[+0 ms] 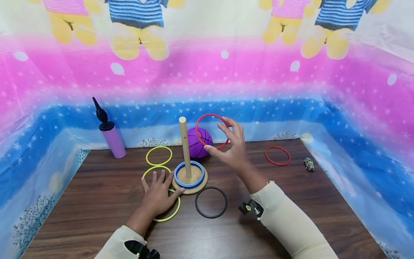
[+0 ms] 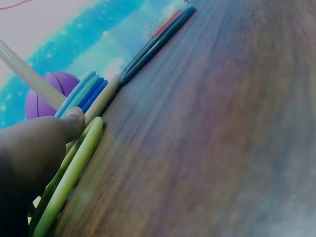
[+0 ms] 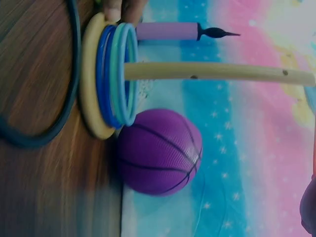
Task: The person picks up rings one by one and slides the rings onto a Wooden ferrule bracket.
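Note:
In the head view my right hand (image 1: 234,151) pinches a red ring (image 1: 209,114) between thumb and fingers, raised beside the top of a wooden peg (image 1: 185,154). The peg stands upright on a round wooden base (image 1: 203,187). Around its foot lie several stacked blue and light-green rings (image 3: 114,81), seen best in the right wrist view. My left hand (image 1: 158,197) lies with fingers spread at the base's left side, its thumb touching the base's edge. Partly under that hand are two yellow rings (image 1: 179,208). At the right wrist view's edge, only a bit of the right hand (image 3: 308,207) shows.
Another yellow ring (image 1: 158,146) lies farther back. A black ring (image 1: 211,217) is right of the base's front. Behind the peg sits a purple ball (image 1: 202,149); a purple hand pump (image 1: 113,142) stands back left. A second red ring (image 1: 279,164) and toy car (image 1: 309,164) lie right.

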`<state>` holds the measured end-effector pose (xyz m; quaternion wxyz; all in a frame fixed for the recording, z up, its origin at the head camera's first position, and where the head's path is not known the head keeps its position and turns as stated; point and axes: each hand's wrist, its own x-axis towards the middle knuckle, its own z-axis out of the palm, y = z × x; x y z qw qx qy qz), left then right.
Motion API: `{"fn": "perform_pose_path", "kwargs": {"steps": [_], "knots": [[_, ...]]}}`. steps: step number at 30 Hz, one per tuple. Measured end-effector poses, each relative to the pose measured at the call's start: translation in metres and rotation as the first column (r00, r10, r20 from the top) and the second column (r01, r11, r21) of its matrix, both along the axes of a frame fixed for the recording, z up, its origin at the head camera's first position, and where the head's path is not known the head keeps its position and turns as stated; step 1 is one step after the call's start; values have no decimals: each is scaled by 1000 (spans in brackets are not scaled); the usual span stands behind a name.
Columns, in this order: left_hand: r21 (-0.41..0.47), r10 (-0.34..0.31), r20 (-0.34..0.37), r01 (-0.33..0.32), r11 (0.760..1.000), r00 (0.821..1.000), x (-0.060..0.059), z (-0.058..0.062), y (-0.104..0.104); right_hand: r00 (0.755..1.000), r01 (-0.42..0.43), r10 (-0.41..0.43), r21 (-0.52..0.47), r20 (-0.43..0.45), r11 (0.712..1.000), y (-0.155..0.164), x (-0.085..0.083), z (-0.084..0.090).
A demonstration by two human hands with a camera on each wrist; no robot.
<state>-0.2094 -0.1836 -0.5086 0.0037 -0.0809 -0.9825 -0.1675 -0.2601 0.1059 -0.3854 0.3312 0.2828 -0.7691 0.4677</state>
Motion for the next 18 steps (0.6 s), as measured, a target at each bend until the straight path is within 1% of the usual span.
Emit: {"fn": "perform_pose_path", "kwargs": {"steps": [6, 10, 14, 18], "knots": [[4, -7, 7, 6, 1000, 1000, 0, 1, 0, 999, -32, 31, -28, -38, 999, -15, 1, 7], [0, -9, 4, 9, 1000, 1000, -1, 0, 0, 997, -59, 58, -23, -48, 998, -23, 1, 12], [-2, -11, 2, 11, 1000, 1000, -1, 0, 0, 996, -82, 82, 3, -39, 997, -32, 1, 17], [-2, -9, 7, 9, 1000, 1000, 0, 1, -1, 996, -87, 87, 46, 2, 995, -42, 2, 21]]}}
